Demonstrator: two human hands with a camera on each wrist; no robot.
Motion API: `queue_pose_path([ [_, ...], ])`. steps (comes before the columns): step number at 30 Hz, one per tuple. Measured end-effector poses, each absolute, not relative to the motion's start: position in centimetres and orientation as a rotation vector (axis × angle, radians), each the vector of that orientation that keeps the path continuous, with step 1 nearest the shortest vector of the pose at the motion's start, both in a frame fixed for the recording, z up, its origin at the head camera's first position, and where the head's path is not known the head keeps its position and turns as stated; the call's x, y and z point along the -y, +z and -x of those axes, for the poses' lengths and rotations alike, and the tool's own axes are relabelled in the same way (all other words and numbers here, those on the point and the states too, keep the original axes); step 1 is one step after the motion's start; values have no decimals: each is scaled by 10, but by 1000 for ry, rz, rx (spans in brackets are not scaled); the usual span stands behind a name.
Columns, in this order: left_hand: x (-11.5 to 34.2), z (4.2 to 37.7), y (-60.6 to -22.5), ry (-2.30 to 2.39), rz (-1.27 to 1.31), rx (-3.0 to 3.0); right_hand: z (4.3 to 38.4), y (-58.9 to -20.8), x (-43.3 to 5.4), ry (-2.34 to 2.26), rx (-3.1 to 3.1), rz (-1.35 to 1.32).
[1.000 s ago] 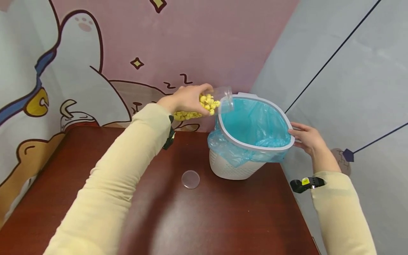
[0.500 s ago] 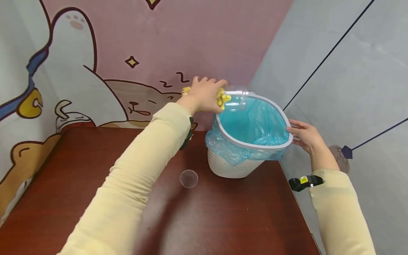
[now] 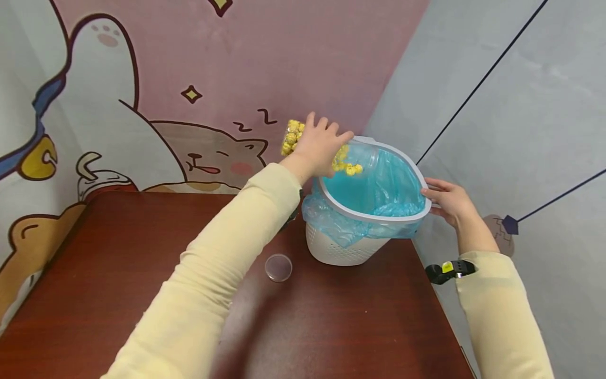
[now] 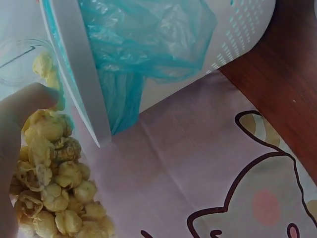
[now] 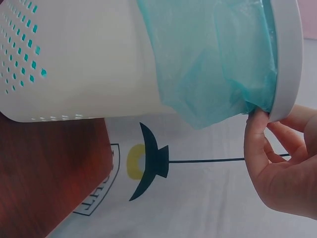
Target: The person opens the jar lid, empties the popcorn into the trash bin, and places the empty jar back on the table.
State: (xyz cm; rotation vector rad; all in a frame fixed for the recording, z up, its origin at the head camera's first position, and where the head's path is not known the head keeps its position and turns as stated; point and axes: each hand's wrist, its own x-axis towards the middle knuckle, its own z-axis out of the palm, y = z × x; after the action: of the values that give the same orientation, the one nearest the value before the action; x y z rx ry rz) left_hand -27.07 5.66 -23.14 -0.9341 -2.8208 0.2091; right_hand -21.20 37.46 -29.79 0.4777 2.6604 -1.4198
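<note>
My left hand (image 3: 316, 150) grips a clear plastic jar (image 3: 292, 138) of yellow popcorn (image 4: 64, 198) from above. The jar is tilted, its mouth lower and over the opening of a white trash bin (image 3: 347, 250). Some popcorn lies near the jar's mouth; plenty stays packed at its raised base. A thin blue trash bag (image 3: 400, 181) lines the bin and is folded over the outside. With fingers and thumb, my right hand (image 3: 454, 202) pinches the bin's grey rim (image 5: 287, 64) at the right. The bin's bottom inside is hidden.
A round clear lid (image 3: 278, 268) lies on the reddish-brown table (image 3: 156, 252), left of the bin. Behind stands a pink wall (image 3: 303, 58) with cartoon drawings. A grey wall (image 3: 535, 121) runs along the right side, close to the bin.
My left hand has carried the jar right, over the bin, and tipped its mouth down and its base up. Popcorn has slid toward the mouth. My right hand stays at the rim.
</note>
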Motion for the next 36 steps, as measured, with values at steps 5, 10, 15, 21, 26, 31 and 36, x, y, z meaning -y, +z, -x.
queue_pose_path([
  [5, -62, 268, -232, 300, 983, 2761, 213, -297, -375, -1417, -2670, -475],
  [10, -65, 268, -235, 358, 1031, 2699, 213, -298, -376, -1408, -2675, -482],
  [15, -66, 268, -236, 449, 1031, 2657, 214, -298, -377, -1406, -2683, -475],
  [21, -64, 267, -236, 527, 1024, 2614, 214, -296, -377, -1403, -2688, -470],
  [26, -61, 266, -235, 642, 1047, 2547, 214, -295, -377, -1409, -2682, -465],
  [31, -60, 265, -232, 705, 1052, 2518, 214, -294, -378, -1419, -2677, -460],
  [36, -59, 265, -231, 711, 1047, 2523, 214, -294, -379, -1411, -2688, -454],
])
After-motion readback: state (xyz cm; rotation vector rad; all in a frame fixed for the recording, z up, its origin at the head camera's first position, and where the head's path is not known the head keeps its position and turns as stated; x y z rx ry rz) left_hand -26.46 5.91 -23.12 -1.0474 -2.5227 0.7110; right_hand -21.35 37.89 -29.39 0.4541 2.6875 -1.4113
